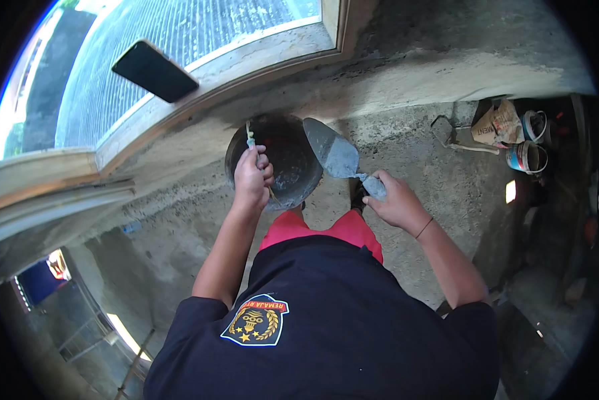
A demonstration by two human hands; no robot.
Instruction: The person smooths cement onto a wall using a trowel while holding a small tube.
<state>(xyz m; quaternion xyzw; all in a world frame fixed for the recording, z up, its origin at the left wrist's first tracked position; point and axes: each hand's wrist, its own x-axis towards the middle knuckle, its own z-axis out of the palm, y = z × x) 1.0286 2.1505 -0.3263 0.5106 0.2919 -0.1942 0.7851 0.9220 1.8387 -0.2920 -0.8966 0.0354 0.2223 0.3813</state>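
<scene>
My left hand [253, 177] is closed around the thin handle of a dark round bucket [306, 193]. Pale, cord-like lengths of that handle show above and below the fist. Smears of grey mortar coat the bucket's inside, and its bottom is in shadow. To the right, my right hand [398, 203] grips the mortar-caked handle of a trowel [336, 153]. The trowel's broad grey blade points up and left, with its tip at the bucket's right rim; I cannot tell whether they touch.
A phone [156, 71] rests on the window ledge [266, 50] at upper left. Along the wall at right lie a hoe-like tool [456, 137], a torn paper sack [499, 127] and small paint buckets [527, 157]. Rough concrete floor [419, 167] surrounds my feet.
</scene>
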